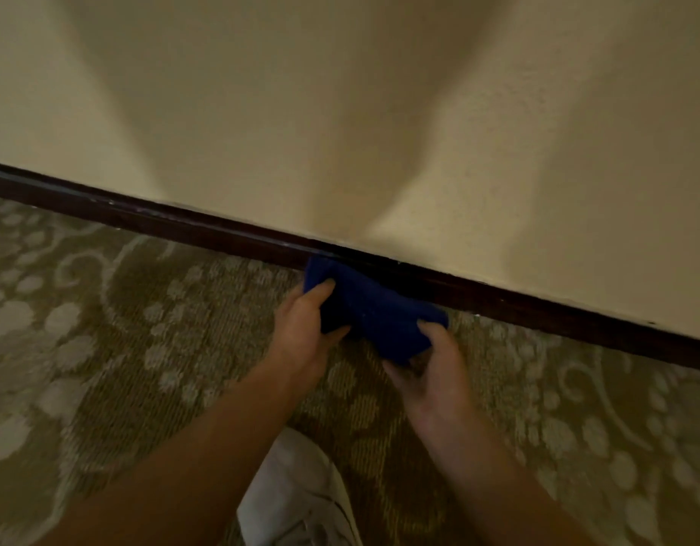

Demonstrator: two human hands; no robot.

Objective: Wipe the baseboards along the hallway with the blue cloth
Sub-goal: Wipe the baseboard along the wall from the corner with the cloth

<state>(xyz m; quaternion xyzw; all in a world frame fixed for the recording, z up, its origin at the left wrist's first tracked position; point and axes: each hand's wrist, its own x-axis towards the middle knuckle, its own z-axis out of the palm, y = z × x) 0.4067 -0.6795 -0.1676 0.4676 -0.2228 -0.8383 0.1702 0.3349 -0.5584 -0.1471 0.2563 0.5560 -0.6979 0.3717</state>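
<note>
Where cream wall (340, 112) meets patterned carpet (104, 329), dark baseboard (183, 222).

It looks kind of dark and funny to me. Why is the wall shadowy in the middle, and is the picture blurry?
Head view: dim, yellowish light; a soft shadow falls down the wall toward the blue cloth; the carpet and the picture's edges look smeared; the baseboard bends slightly, as wide lenses do.

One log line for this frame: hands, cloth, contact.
left hand: grips blue cloth | right hand: grips cloth | cloth: against dark baseboard | floor: patterned carpet
</note>
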